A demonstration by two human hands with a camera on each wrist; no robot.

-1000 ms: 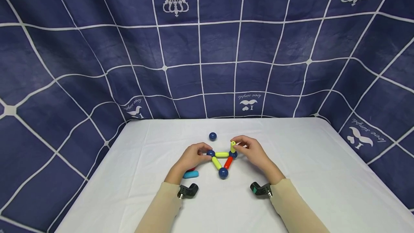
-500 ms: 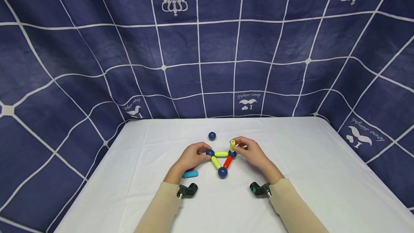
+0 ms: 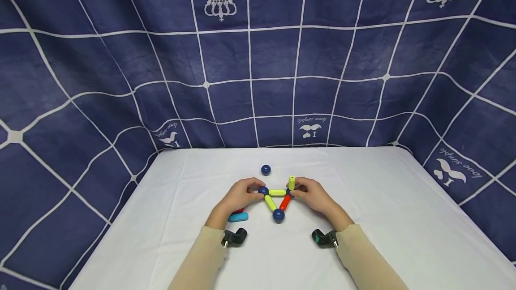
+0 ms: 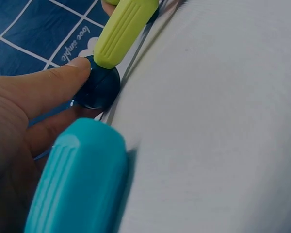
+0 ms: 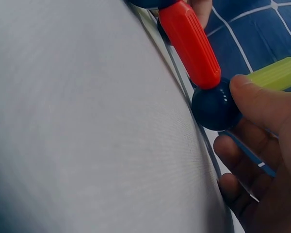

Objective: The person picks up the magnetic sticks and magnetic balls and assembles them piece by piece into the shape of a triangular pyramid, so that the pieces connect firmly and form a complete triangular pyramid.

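Left hand (image 3: 238,197) pinches the left corner ball (image 3: 263,190) of the triangle of rods (image 3: 277,202), thumb curled against it; a blue rod (image 3: 238,217) lies just under that palm. Right hand (image 3: 316,196) pinches the right corner ball (image 5: 214,106), below the upright yellow rod (image 3: 291,182). A loose blue ball (image 3: 265,170) sits just beyond both grips.

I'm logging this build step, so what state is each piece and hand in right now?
triangle: flat on the table, three rods joined by three balls
upright yellow rod: standing on the right corner ball
loose blue ball: alone, untouched
teal rod: lying unattached
left hand: pinches left corner ball
right hand: grips right corner ball
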